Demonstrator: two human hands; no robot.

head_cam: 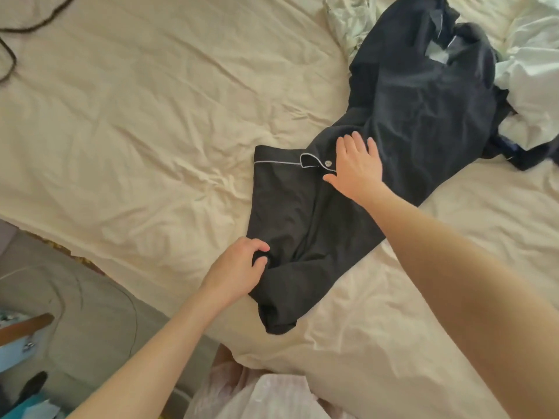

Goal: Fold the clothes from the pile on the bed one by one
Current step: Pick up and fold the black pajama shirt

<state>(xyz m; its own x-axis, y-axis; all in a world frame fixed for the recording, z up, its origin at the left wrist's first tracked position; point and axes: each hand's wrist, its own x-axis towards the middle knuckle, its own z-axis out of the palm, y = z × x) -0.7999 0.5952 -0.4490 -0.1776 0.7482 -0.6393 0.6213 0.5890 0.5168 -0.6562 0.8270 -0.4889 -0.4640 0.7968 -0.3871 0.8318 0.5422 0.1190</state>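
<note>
Pinching dark shirt [317,225] edge: left hand [239,267]; right hand [357,164] flat, pressing.

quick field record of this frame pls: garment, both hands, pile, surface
garment: dark shirt with white piping, spread on the bed, partly folded
left hand: left hand pinches the shirt's near edge
right hand: right hand flat on the shirt, fingers straight, beside the button
pile: white clothes at far right, shirt's far end reaches it
surface: cream sheet, wrinkled
other: dark cord at far left
</note>
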